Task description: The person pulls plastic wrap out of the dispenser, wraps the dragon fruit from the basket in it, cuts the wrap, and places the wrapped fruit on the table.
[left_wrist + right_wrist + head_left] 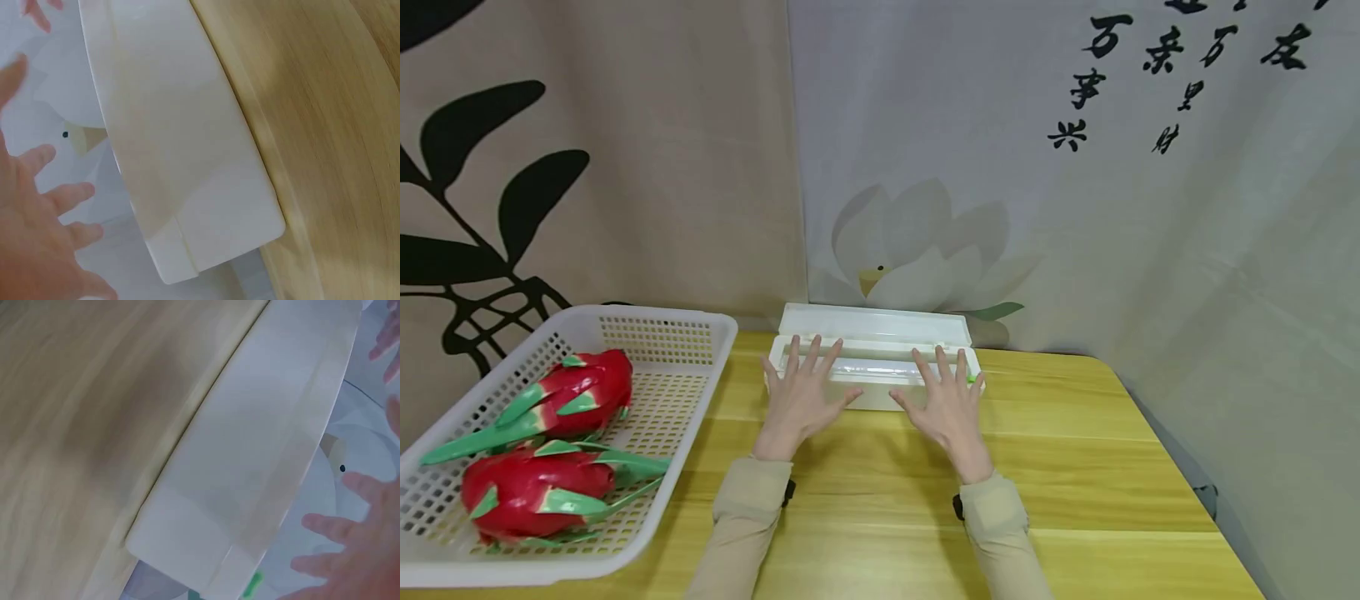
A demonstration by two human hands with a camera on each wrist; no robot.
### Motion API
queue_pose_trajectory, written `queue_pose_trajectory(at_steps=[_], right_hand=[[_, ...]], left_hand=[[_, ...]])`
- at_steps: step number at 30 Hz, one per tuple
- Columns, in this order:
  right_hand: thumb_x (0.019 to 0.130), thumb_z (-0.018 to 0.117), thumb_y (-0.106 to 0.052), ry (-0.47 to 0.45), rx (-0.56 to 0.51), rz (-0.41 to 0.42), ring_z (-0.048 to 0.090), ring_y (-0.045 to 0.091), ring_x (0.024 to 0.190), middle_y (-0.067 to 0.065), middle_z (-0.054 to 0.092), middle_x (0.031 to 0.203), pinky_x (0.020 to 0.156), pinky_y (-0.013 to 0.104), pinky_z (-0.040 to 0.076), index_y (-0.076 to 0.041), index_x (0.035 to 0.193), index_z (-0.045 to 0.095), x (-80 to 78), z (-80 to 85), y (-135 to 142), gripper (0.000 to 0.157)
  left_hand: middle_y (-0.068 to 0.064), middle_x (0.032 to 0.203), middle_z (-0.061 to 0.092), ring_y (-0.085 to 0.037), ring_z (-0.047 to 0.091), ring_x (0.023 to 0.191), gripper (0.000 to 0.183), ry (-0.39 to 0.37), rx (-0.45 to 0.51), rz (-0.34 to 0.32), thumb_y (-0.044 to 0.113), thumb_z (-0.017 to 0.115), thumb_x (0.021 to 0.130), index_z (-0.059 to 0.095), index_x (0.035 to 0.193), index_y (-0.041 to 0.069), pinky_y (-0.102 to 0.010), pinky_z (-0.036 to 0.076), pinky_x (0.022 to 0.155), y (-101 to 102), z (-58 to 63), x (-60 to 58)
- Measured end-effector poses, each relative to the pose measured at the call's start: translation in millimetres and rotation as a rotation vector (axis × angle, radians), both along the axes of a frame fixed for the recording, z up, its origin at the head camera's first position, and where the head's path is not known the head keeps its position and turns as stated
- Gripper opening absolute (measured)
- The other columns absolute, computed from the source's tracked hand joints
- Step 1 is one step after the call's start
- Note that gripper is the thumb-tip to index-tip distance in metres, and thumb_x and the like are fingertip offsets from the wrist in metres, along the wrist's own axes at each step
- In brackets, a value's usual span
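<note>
A long white box (874, 398) stands at the back of the table, its hinged lid (876, 323) raised against the cloth behind. Inside lies a shiny clear roll (880, 369), which looks like plastic wrap, with a bit of green (972, 380) at the right end. My left hand (799, 395) hovers over the left part of the box, fingers spread and holding nothing. Over the right part is my right hand (949, 403), likewise spread and bare. Both wrist views show the box's smooth front wall (187, 137), with straight fingers (331, 528) above its top edge.
To the left, a white perforated basket (700, 400) holds two red dragon fruits with green scales, one behind (597, 387) and one in front (538, 483). The wooden table (1097, 467) ends at a slanting right edge. A printed cloth (1187, 250) hangs close behind.
</note>
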State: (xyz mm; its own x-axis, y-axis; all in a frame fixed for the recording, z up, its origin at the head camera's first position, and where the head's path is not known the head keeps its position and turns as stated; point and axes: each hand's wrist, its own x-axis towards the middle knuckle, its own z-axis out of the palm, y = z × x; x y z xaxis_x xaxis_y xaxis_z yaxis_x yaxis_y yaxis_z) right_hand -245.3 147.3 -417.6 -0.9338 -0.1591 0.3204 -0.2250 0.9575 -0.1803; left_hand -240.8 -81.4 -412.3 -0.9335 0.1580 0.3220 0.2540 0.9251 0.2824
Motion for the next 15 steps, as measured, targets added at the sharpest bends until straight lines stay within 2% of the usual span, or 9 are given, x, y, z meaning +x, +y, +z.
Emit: queue_pose_trajectory(at_steps=[4, 8, 11, 15], right_hand=[[0.09, 0.059, -0.047, 0.14, -0.08, 0.044, 0.048, 0.04, 0.127, 0.015, 0.06, 0.13, 0.103, 0.062, 0.037, -0.011, 0.128, 0.058, -7.3, 2.9, 7, 0.053], [0.087, 0.069, -0.026, 0.236, -0.101, 0.142, 0.064, 0.035, 0.105, 0.015, 0.07, 0.109, 0.088, 0.05, 0.052, -0.003, 0.109, 0.068, -17.6, 5.2, 21, 0.032], [0.086, 0.07, -0.017, 0.213, -0.076, 0.213, 0.066, 0.036, 0.099, 0.016, 0.071, 0.106, 0.083, 0.047, 0.055, -0.001, 0.107, 0.068, -24.9, 5.3, 33, 0.027], [0.086, 0.069, -0.012, 0.135, -0.072, 0.257, 0.066, 0.034, 0.097, 0.015, 0.071, 0.107, 0.082, 0.043, 0.056, -0.002, 0.107, 0.069, -32.9, 3.6, 45, 0.023]], left_hand=[[-0.015, 0.142, 0.05, -0.043, 0.037, 0.136, 0.06, 0.08, 0.036, -0.038, 0.043, 0.059, 0.091, 0.044, 0.142, 0.016, -0.075, 0.016, 0.106, -8, -0.7, -6.6], [-0.015, 0.123, 0.065, -0.041, 0.054, 0.121, 0.042, 0.176, 0.095, -0.091, 0.016, 0.067, 0.088, 0.058, 0.128, 0.008, -0.071, 0.028, 0.104, -23, -5.0, -13.5], [-0.016, 0.117, 0.068, -0.04, 0.058, 0.115, 0.037, 0.208, 0.139, -0.126, 0.002, 0.066, 0.086, 0.063, 0.122, 0.006, -0.07, 0.032, 0.102, -34, -9.1, -17.8], [-0.018, 0.117, 0.067, -0.041, 0.058, 0.113, 0.036, 0.204, 0.168, -0.155, -0.006, 0.062, 0.085, 0.064, 0.119, 0.004, -0.069, 0.034, 0.101, -42, -11.5, -21.7]])
